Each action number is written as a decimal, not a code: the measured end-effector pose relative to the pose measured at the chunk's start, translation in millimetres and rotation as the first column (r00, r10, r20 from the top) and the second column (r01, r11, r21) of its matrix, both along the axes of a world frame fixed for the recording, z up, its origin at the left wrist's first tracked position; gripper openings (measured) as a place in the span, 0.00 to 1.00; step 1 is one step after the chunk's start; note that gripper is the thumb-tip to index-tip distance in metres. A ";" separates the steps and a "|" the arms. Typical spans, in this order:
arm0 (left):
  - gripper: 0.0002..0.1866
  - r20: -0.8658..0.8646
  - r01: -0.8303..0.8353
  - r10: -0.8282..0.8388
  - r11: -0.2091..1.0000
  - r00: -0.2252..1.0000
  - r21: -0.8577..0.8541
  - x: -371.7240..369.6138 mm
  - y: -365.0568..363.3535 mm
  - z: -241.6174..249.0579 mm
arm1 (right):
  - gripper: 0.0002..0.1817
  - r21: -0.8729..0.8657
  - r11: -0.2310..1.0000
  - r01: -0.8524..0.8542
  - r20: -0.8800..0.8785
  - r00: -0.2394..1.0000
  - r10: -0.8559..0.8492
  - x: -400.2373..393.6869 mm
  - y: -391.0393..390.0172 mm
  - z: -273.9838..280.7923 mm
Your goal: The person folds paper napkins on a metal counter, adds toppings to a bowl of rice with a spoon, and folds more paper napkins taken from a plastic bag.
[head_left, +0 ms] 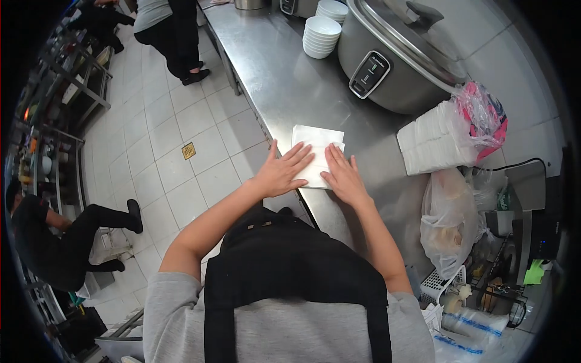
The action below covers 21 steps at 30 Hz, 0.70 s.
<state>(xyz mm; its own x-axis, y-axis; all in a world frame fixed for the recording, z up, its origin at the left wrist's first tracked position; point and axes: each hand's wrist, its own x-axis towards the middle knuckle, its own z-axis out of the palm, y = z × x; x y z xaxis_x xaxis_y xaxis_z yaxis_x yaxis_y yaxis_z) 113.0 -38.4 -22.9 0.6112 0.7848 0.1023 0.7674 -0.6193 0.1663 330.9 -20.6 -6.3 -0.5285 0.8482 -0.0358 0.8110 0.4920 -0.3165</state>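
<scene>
White paper napkins (319,134) lie in a small stack on the steel counter (272,78), close to its front edge. My left hand (283,169) rests on the left side of the stack, fingers spread flat. On the right side, my right hand (345,174) presses down with its fingers stretched out. Neither hand grips anything. To the right stands a larger block of napkins (423,139), partly wrapped in clear and pink plastic (481,118). How many sheets lie under my hands cannot be made out.
A big rice cooker (399,54) and stacked white bowls (321,37) stand farther along the counter. Plastic bags (449,218) and a white basket (445,285) sit at the right. One person (48,242) sits at left; another (172,36) stands ahead on the tiled floor.
</scene>
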 end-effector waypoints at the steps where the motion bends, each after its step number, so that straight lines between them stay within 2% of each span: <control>1: 0.36 0.006 -0.058 0.058 0.996 0.998 -0.067 -7.9 -5.2 2.4 | 0.35 -0.002 1.000 0.000 0.020 1.000 0.000 0.3 1.2 5.0; 2: 0.36 0.007 -0.112 0.114 0.985 0.993 -0.132 -14.1 -9.8 4.2 | 0.32 -0.002 1.000 0.003 0.038 0.999 -0.003 0.4 3.0 8.0; 3: 0.31 0.077 -0.147 0.145 0.989 0.986 0.018 -16.7 -16.7 4.4 | 0.30 0.176 0.984 -0.029 0.003 1.000 0.029 2.7 4.8 -2.2; 4: 0.31 0.078 -0.149 0.147 0.989 0.986 0.019 -15.7 -19.4 9.7 | 0.30 0.177 0.984 -0.031 0.005 1.000 0.031 0.4 7.2 -6.7; 6: 0.24 0.438 -0.140 0.128 0.990 0.890 -0.005 -9.4 -27.4 18.9 | 0.26 0.349 0.936 -0.039 -0.007 0.999 0.044 -2.8 13.6 -15.1; 7: 0.24 0.441 -0.141 0.130 0.990 0.888 -0.009 -3.9 -29.7 20.4 | 0.26 0.346 0.937 -0.041 -0.002 0.999 0.044 -2.0 17.1 -9.3; 9: 0.20 0.462 -0.009 0.012 1.000 0.887 -0.009 7.7 -30.6 22.7 | 0.23 0.017 0.986 0.166 -0.198 0.967 -0.160 5.0 30.0 9.6; 11: 0.20 0.442 -0.020 0.026 1.000 0.897 -0.018 12.4 -29.1 13.7 | 0.23 0.330 0.886 0.325 -0.503 0.855 -0.126 21.0 43.6 15.5; 13: 0.20 0.417 -0.027 0.034 0.999 0.908 -0.021 11.9 -24.8 5.9 | 0.24 0.501 0.786 0.362 -0.480 0.872 -0.096 41.5 51.2 34.3; 14: 0.19 0.414 -0.031 0.034 0.999 0.910 -0.016 9.9 -23.3 4.3 | 0.24 0.503 0.785 0.363 -0.480 0.872 -0.095 53.5 52.4 30.7; 16: 0.18 0.412 -0.033 0.035 0.999 0.911 -0.011 4.3 -22.3 3.3 | 0.26 0.563 0.775 0.286 -0.184 0.958 -0.220 76.0 47.4 5.0; 17: 0.17 0.436 -0.051 0.040 0.999 0.899 0.014 1.0 -22.4 4.9 | 0.26 0.488 0.827 0.280 -0.063 0.956 -0.286 82.9 39.7 -12.2; 18: 0.17 0.461 -0.072 0.046 0.997 0.886 0.038 -1.7 -22.2 6.4 | 0.26 0.490 0.827 0.276 -0.059 0.957 -0.285 87.2 31.0 -24.7; 19: 0.17 0.464 -0.075 0.050 0.997 0.884 0.036 -4.9 -22.1 6.9 | 0.26 0.421 0.869 0.259 -0.011 0.960 -0.280 90.7 21.7 -35.5; 20: 0.15 0.453 -0.081 0.080 0.997 0.888 -0.017 -8.9 -21.2 7.9 | 0.26 0.348 0.906 0.243 0.035 0.962 -0.271 90.1 14.7 -39.1; 21: 0.13 0.440 -0.089 0.111 0.994 0.891 -0.071 -12.1 -19.6 8.9 | 0.26 0.345 0.908 0.237 0.036 0.964 -0.265 91.2 11.6 -40.7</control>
<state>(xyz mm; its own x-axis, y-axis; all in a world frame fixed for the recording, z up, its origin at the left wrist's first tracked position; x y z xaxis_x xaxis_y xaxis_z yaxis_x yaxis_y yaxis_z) 100.9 -58.1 -14.0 0.4292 0.8502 0.3049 0.6652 -0.5259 0.5301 422.1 -9.0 -47.0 -0.3036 0.9220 0.2404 0.9373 0.3343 -0.0983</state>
